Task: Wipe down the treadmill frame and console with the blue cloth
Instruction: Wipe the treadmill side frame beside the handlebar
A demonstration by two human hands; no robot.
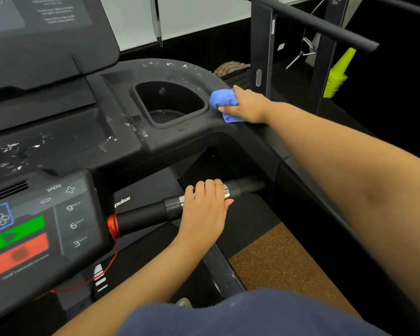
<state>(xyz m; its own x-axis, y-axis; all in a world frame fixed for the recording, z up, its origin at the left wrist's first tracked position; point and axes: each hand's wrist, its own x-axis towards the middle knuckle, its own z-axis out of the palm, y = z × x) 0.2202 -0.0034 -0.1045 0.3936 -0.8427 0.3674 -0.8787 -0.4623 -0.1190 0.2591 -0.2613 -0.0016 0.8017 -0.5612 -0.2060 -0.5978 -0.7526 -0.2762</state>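
Currently mid-wipe: right hand (249, 106) clamps the bunched blue cloth (224, 105) on the console (131, 141) edge beside the cup holder (170, 103); left hand (204, 204) curled round the handlebar (150, 214). Next, likely sweep leftward over the white specks (12, 151).

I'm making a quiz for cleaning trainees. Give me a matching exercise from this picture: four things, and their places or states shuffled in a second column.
1. blue cloth
2. left hand
3. cup holder
4. stacked cones

A. grips the handlebar
B. yellow-green, far right
C. bunched in the right hand
D. recessed in the console, left of the cloth

Pairs: 1-C, 2-A, 3-D, 4-B
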